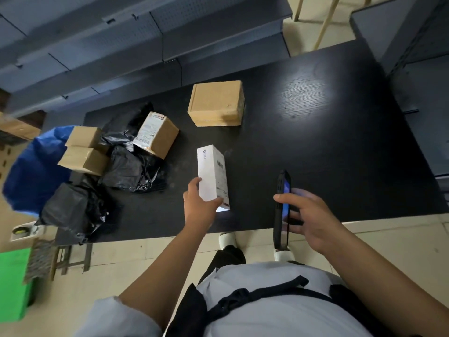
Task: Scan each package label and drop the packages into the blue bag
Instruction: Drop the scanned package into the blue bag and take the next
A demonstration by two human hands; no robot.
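Observation:
A tall white box (211, 171) with a label on its side lies on the black table (328, 142). My left hand (200, 205) grips its near end, thumb along the left side. My right hand (308, 218) holds a black handheld scanner (283, 203) with a lit screen, just right of the box. The blue bag (34, 171) hangs open at the table's left edge. A labelled cardboard box (156, 135), a plain cardboard box (216, 103), two small cardboard boxes (83, 152) and black plastic parcels (131, 169) lie on the table.
Another black plastic parcel (70, 210) sits at the near left corner of the table. Grey metal shelving (121, 40) runs behind the table and on the right. A green object (14, 283) and a small stool (70, 256) stand on the floor at the left.

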